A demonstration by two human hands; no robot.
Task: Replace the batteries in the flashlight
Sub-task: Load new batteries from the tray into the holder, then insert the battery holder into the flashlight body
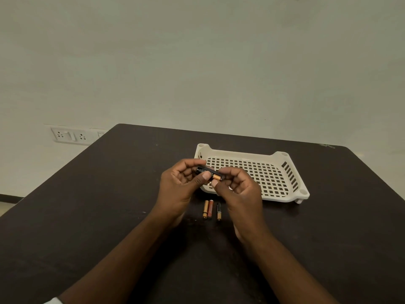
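Note:
Both hands meet above the near-left corner of the tray. My left hand (182, 183) grips a small black part (202, 169), perhaps the flashlight's battery holder; most of it is hidden by the fingers. A black and copper battery (215, 176) sticks out of it to the right, and my right hand (237, 189) pinches that copper end between thumb and fingers. Three slim batteries lie side by side on the dark table just below the hands: a gold one (205, 209), a reddish one (210, 209) and a black and gold one (219, 211).
A white perforated plastic tray (282, 172) stands on the dark table (109, 205) behind the hands. The table's far edge meets a pale wall; a white socket panel (70, 135) is on the wall at left.

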